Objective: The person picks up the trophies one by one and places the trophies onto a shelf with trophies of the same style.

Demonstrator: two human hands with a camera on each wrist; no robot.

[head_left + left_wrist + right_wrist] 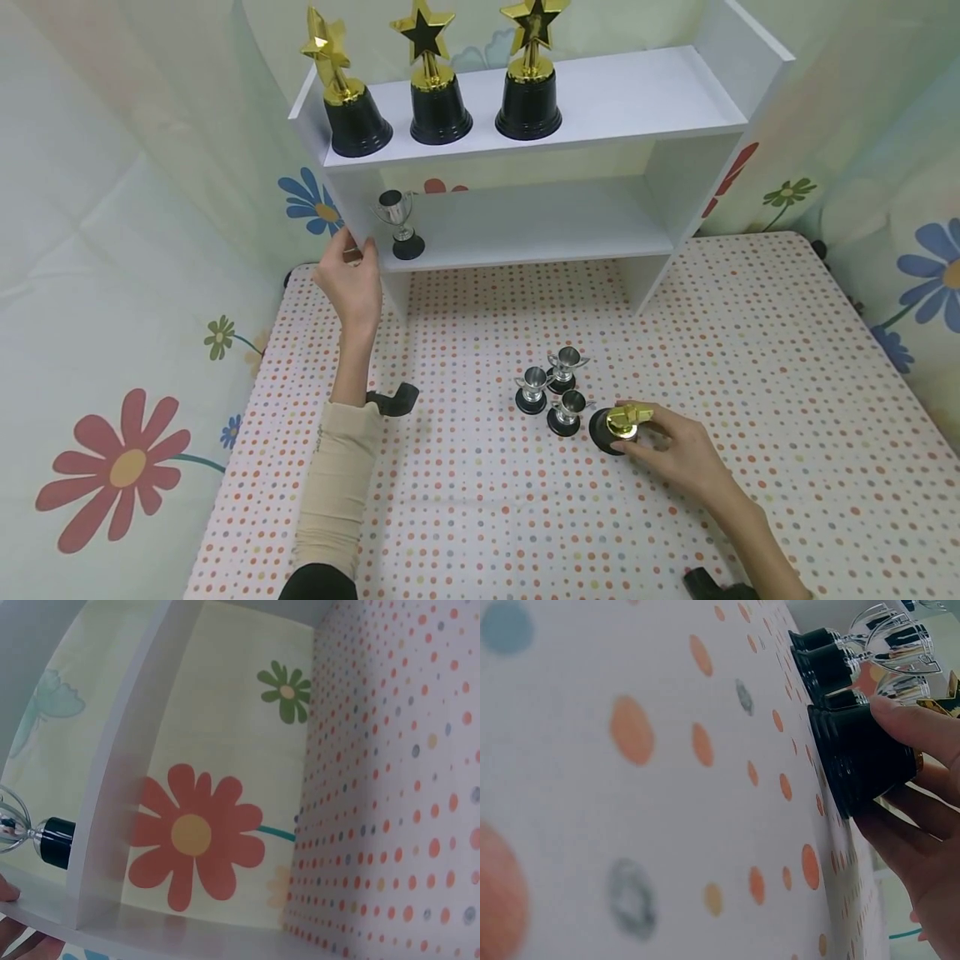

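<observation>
We find the right hand (678,454) closed round a gold star trophy (628,421), which stands on the spotted tablecloth (465,517) in front of the shelf (540,221). In the right wrist view, the thumb lies on the black base (862,754) and the fingers pass round its far side. The base appears to meet the cloth; we cannot tell whether the hand bears any weight.

The left hand (351,287) grips the front edge of the left side panel (180,928), thumb inside and fingers outside, and holds no trophy. Close by, a silver cup (397,225) stands upright at the left end of the middle board.

Three small cups (567,410) stand in a tight group just beside the held trophy. On the top board (645,92), three star trophies (529,83) stand in a row, with bare board to their right.

We judge the step in hand to be taking hold of the trophy on the table, with shelf placement of it outstanding. In our view, the next move calls for a secure grip low on the base and a straight lift, away from the small cups, which a sideways sweep could topple. The left hand's hold should serve to steady the shelf.
</observation>
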